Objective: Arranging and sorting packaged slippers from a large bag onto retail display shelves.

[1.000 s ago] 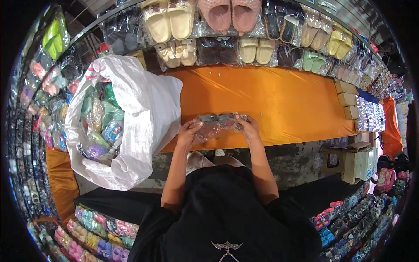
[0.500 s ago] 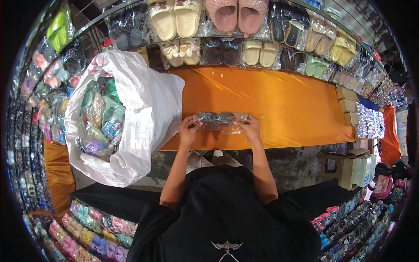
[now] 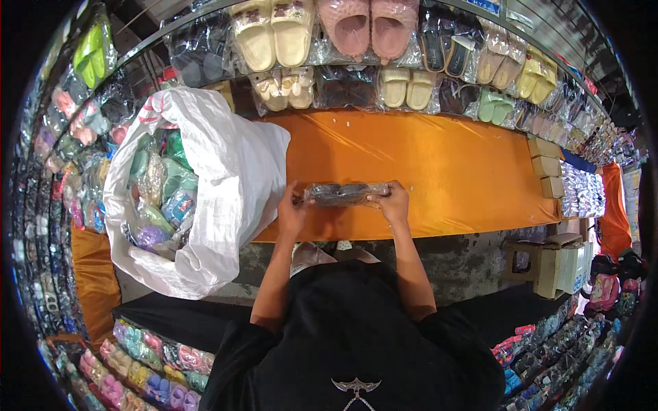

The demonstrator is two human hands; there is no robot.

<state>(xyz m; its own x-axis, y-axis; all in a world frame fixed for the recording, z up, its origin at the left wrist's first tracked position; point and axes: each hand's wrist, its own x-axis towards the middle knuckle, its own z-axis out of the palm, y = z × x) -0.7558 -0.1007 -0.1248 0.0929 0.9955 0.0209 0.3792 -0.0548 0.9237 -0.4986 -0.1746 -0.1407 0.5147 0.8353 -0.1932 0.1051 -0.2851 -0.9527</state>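
Note:
A pair of dark slippers (image 3: 337, 191) in a clear plastic bag is held level above the orange-covered table. My left hand (image 3: 293, 211) closes round the left end of the bag, its fingers partly hidden. At the other end my right hand (image 3: 392, 205) grips the plastic, thumb pointing inward along the near side. To the left of my hands stands a big white woven sack (image 3: 226, 178), its mouth open, with several bagged slippers (image 3: 163, 178) in pale green, purple and blue inside.
The orange cloth (image 3: 439, 164) covers the table ahead. Racks of bagged slippers (image 3: 291, 38) hang over its far side and curve round both sides. Small cardboard boxes (image 3: 545, 156) sit at its right end; larger cartons (image 3: 558, 267) stand lower right.
The loose plastic that hung on the near side is now drawn in, and the bag looks more compact. My left hand has turned, its fingers now upright at the bag's end.

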